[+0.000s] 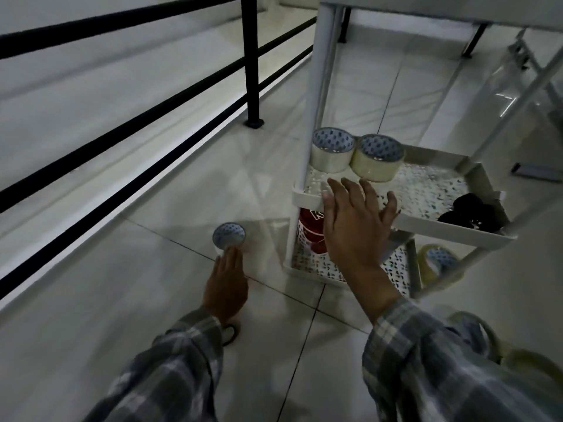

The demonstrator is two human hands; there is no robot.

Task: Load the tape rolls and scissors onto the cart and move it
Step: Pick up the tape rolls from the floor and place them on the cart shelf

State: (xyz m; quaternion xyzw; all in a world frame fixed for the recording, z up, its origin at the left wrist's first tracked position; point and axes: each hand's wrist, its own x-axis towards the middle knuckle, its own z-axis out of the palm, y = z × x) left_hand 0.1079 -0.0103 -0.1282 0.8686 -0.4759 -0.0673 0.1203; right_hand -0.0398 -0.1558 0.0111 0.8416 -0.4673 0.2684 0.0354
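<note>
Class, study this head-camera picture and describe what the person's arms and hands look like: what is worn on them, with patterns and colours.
Both arms wear long, loose sleeves of plaid fabric in grey-blue and white checks, each ending at the wrist in a cuff. The left hand and right hand are bare: no gloves, and no rings, watch or bracelet visible. The fingers show no markings in this dim light.

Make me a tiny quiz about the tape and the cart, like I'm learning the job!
1. How many tape rolls stand on the cart's middle shelf?
2. True or false: the left hand reaches for a tape roll on the floor.
3. The right hand is: A) gripping scissors, B) open with fingers spread by the shelf's front edge, C) on the black railing.

Key:
1. Two, side by side.
2. True.
3. B.
</note>
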